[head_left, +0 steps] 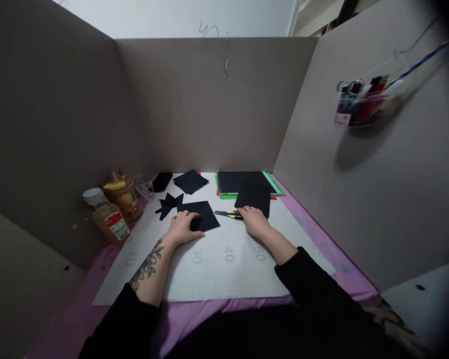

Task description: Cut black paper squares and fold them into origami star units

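My left hand (183,228) rests at the left part of a black paper square (206,217), its thumb and fingers apart. Beyond it lies a jagged black paper cutout (169,205). My right hand (255,222) is closed over the handle end of a yellow-and-black utility knife (228,214), whose grey blade points left towards the square. Another black paper square (253,197) lies just beyond the right fingers, partly over a stack of coloured sheets (243,181). The right fingertips are partly hidden.
Black squares (190,181) and a dark flat object (162,182) lie at the back left. A glue bottle (110,219), a brown cup (122,194) and a clear cup (144,186) stand left. A tool holder (362,102) hangs on the right wall. A numbered white sheet (217,274) covers the table.
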A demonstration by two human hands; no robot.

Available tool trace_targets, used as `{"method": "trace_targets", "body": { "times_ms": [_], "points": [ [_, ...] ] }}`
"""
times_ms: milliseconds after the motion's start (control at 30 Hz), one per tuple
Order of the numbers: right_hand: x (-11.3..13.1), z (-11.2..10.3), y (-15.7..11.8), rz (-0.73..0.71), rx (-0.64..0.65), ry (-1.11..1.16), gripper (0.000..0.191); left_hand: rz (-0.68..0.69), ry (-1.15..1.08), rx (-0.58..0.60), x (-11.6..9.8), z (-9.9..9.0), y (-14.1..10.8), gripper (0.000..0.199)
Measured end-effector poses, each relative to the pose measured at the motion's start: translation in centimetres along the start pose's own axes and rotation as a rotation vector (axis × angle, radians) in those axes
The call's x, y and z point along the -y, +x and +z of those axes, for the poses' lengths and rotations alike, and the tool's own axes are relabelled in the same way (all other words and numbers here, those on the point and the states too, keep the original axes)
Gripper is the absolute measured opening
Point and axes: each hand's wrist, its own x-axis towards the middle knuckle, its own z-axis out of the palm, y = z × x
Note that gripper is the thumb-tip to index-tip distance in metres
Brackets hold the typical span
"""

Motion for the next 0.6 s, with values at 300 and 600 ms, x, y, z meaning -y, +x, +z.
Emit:
{"method": "trace_targets", "body": {
  "times_ms": [300,600],
  "points": [
    [-1.0,1.6,0.1,-0.083,0.0,0.087,0.05,0.043,0.009,0.014,-0.4,0.1,-0.1,0.073],
    [-1.8,1.2,-0.9,-0.193,0.047,0.107,0.058,0.218,0.019,0.227,-1.4,2.1,0.5,0.051]
  ]
}}
